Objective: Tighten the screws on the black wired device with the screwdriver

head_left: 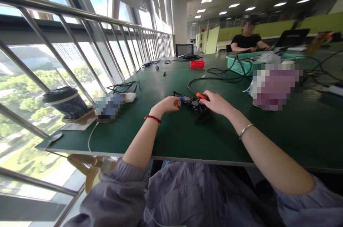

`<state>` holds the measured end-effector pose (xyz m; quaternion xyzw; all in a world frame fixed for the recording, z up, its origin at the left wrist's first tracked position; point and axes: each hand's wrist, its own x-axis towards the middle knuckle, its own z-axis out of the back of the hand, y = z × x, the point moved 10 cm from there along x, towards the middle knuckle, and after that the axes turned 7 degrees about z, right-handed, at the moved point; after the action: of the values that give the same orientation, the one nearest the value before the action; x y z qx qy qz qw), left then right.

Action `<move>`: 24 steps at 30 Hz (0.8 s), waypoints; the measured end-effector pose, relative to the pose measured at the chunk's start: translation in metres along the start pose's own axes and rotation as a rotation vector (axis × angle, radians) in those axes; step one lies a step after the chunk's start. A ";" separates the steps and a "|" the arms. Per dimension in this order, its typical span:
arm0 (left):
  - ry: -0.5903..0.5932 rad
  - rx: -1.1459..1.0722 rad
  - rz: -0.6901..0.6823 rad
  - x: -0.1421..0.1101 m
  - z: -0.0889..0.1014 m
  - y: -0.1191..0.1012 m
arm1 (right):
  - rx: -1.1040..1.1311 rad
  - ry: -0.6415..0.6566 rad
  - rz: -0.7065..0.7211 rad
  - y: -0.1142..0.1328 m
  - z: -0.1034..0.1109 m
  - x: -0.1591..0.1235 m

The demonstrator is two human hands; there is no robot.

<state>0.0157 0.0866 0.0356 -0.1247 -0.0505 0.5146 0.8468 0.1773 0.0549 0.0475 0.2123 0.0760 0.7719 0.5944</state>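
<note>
On the green tabletop in front of me lies a black device (193, 104) with a blue band and small dark parts; its kind is unclear. My right hand (214, 102) is closed around an orange-handled tool (201, 96) over the right end of the device. Too little of the tool shows to name it. Beside the device's left end is my left hand (170, 104), its fingers curled in together. What those fingers hold, if anything, is hidden. Under the device, a dark piece (203, 116) rests on the table.
A black cable (207, 78) loops behind the device toward a green basket (233, 64). Farther back sits a red tray (197, 64). At left are a dark cup (66, 103), a white case (130, 97) and a railing. A blurred pinkish package (276, 87) stands right; a person (248, 43) sits opposite.
</note>
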 end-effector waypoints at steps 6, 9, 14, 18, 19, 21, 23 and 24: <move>-0.005 0.032 0.005 0.001 -0.002 0.000 | -0.004 0.004 0.005 -0.001 -0.001 0.001; -0.035 0.070 0.026 0.002 -0.002 0.001 | -0.004 0.003 0.006 -0.001 -0.001 0.001; -0.109 0.146 -0.026 0.002 -0.002 -0.012 | -0.001 -0.005 0.007 -0.001 -0.001 0.001; -0.165 0.069 -0.105 0.000 0.001 -0.031 | 0.004 -0.011 0.010 -0.001 0.000 0.001; -0.176 0.047 -0.129 -0.001 0.001 -0.036 | 0.006 -0.012 0.012 -0.001 0.000 0.001; -0.215 0.013 -0.185 -0.003 0.004 -0.047 | 0.011 -0.017 0.016 -0.001 0.000 0.001; -0.279 -0.009 -0.251 -0.007 0.009 -0.058 | 0.015 -0.025 0.020 -0.001 0.000 0.002; -0.316 -0.015 -0.283 -0.009 0.011 -0.063 | 0.016 -0.031 0.022 -0.002 0.000 0.002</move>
<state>0.0636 0.0525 0.0634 -0.0406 -0.2034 0.4031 0.8913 0.1782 0.0571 0.0471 0.2298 0.0706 0.7746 0.5850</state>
